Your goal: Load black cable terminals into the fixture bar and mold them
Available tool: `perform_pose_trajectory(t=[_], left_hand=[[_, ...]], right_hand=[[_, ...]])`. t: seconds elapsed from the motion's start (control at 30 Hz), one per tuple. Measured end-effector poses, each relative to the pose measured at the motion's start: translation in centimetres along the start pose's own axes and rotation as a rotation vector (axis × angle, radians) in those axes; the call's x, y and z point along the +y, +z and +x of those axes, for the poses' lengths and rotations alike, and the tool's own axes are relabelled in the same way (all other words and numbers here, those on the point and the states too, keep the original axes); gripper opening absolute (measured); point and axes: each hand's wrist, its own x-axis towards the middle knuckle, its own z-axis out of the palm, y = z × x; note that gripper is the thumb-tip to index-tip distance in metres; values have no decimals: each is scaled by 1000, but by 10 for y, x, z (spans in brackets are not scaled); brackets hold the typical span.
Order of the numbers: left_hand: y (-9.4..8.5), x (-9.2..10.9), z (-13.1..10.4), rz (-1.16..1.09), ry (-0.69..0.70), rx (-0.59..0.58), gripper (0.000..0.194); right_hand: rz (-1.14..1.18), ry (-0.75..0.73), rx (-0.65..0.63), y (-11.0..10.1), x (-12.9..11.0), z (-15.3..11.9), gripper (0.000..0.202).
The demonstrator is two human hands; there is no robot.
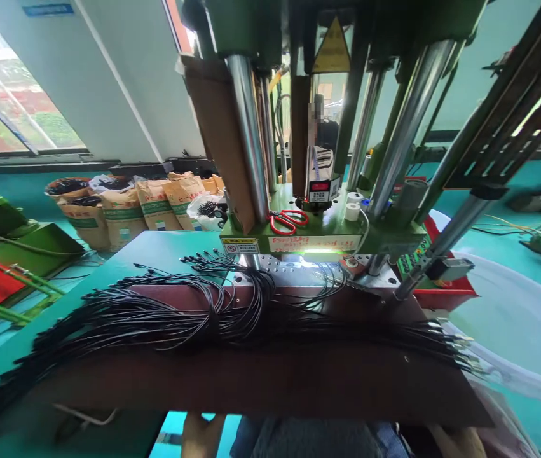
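Note:
My left hand (pixel 202 436) shows only in part at the bottom, below the front edge of a dark brown board (pixel 251 381); its fingers are hidden. At the lower right, a bit of my right hand or forearm (pixel 458 442) appears under the same edge, fingers out of sight too. Across the board lies a long bundle of thin black cables (pixel 156 315), with dark ends fanned to the left and pale ends to the right. Several cables run back onto the metal plate (pixel 289 275) of a green press (pixel 251 226). What either hand touches cannot be seen.
Red-handled scissors (pixel 289 221) and a white roll (pixel 352 210) rest on the press ledge. A large pale tub (pixel 513 318) and a red tray (pixel 446 292) stand at right. Filled paper sacks (pixel 122 213) line the back left. Metal columns (pixel 248 140) rise ahead.

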Motion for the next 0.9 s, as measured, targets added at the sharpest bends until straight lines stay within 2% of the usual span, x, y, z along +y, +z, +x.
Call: perform_pose_trajectory(t=[0.07,0.23,0.43,0.6,0.77,0.83,0.9], left_hand=[[-1,-4,1,10,-18,-4,67],[-6,-13,4,85,3,-36,64],[-9,-4,0,125,28,-67,69],[-10,1,-2,114,-13,-68,73],[-5,3,-3,108,18,-31,64],[-7,4,2,101,9,-77,63],[-17,6,8,135,17,-175,60]], right_hand=[[29,65,1,2,-1,-1,31],[112,108,-2,4,-15,-6,37],[127,152,-12,4,-18,-7,43],[111,100,-7,6,-9,-7,45],[9,57,0,6,-5,-7,42],[-4,49,-26,7,-3,-6,44],[5,48,-47,7,0,-6,46]])
